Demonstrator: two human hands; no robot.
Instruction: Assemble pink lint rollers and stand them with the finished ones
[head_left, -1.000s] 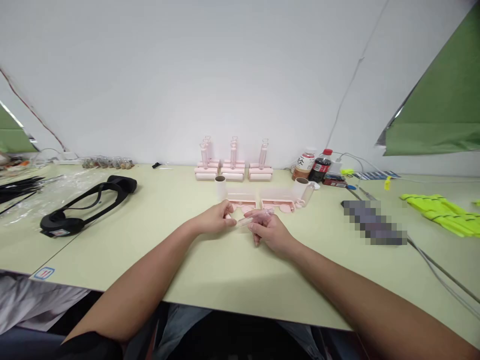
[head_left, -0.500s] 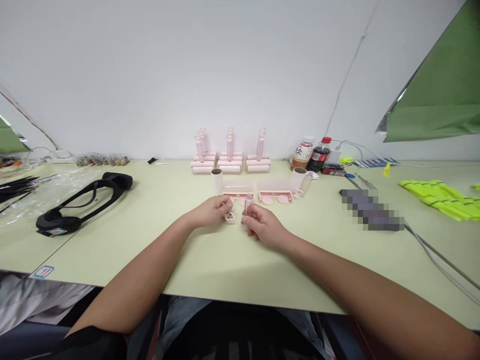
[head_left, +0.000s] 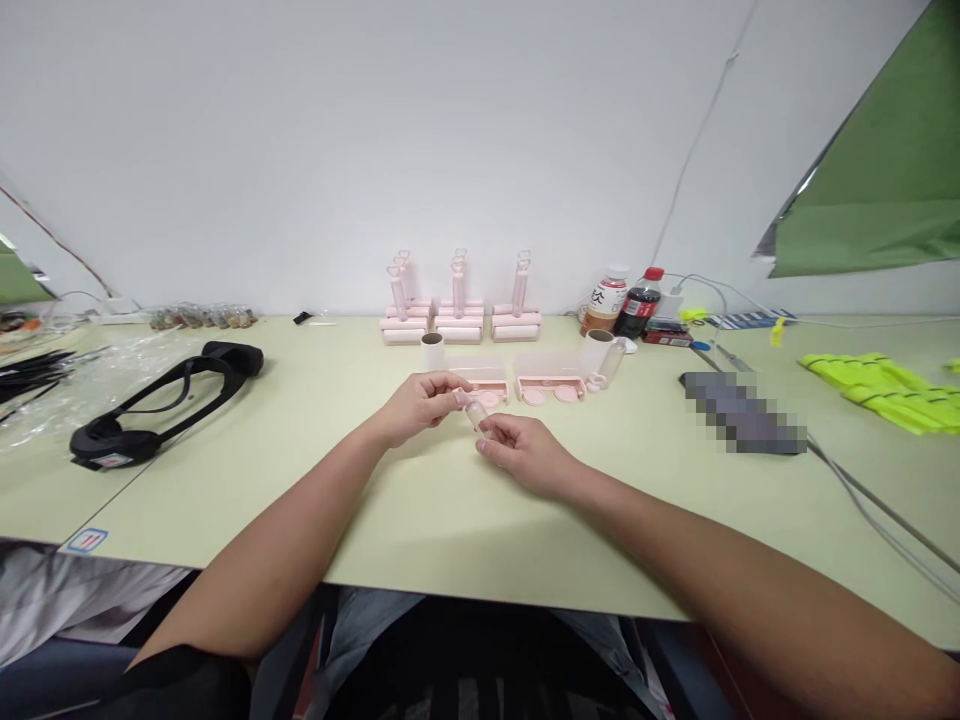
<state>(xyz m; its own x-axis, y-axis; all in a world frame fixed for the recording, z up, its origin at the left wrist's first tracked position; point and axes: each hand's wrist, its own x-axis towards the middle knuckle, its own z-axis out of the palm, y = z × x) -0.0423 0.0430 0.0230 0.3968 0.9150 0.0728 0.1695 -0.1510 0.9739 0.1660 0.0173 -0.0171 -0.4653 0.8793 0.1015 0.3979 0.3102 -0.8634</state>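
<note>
My right hand (head_left: pixel 529 455) is closed around a clear pinkish tube (head_left: pixel 475 411), which tilts up to the left. My left hand (head_left: pixel 420 408) pinches at the tube's upper end, where a small pink ring-ended piece is mostly hidden by the fingers. Just beyond the hands lie two opened pink roller cases (head_left: pixel 551 385), each with round pink discs at its front. A white paper roll (head_left: pixel 433 352) stands behind the left case. Another white roll (head_left: pixel 598 350) stands at the right, with a loose clear tube (head_left: pixel 613 364) leaning beside it.
Several finished-looking pink rollers (head_left: pixel 457 328) with upright handles line the wall. To the right are a cola bottle (head_left: pixel 640 303), a white-capped bottle (head_left: pixel 604 300), a blurred-out dark object (head_left: pixel 742 412), cables and yellow fabric (head_left: pixel 877 390). A black headset (head_left: pixel 169 405) lies at the left.
My left hand has brought the pink ring-ended piece to the tube's upper end. The tube in my right hand has tipped from upright towards the left.
</note>
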